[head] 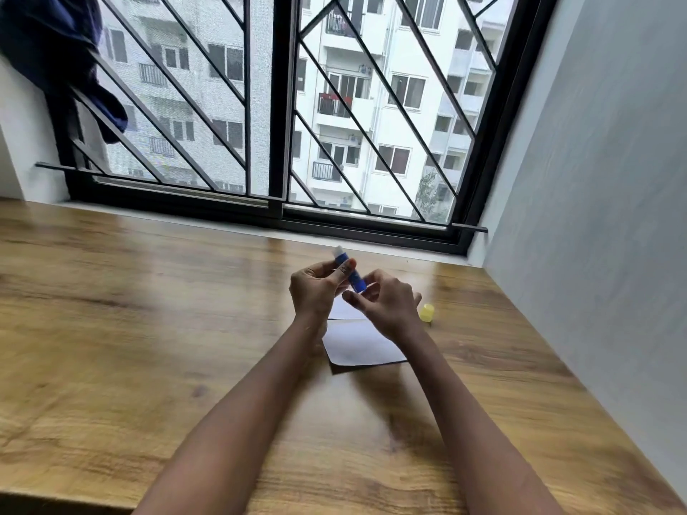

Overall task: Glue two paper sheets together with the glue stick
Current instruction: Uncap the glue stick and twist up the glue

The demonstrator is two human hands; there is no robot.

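Observation:
A blue glue stick (351, 273) with its white tip bare points up and to the left above the table. My left hand (316, 289) pinches its upper part, and my right hand (386, 306) grips its lower end. Its yellow cap (426, 312) lies on the wood just right of my right hand. Two white paper sheets lie under my hands: the nearer sheet (362, 345) is mostly visible, the farther sheet (344, 310) is largely hidden by my hands.
The wooden table (148, 310) ends at a barred window (282, 143) at the back and a grey wall (594, 217) on the right. A dark blue cloth (55, 50) hangs at the upper left.

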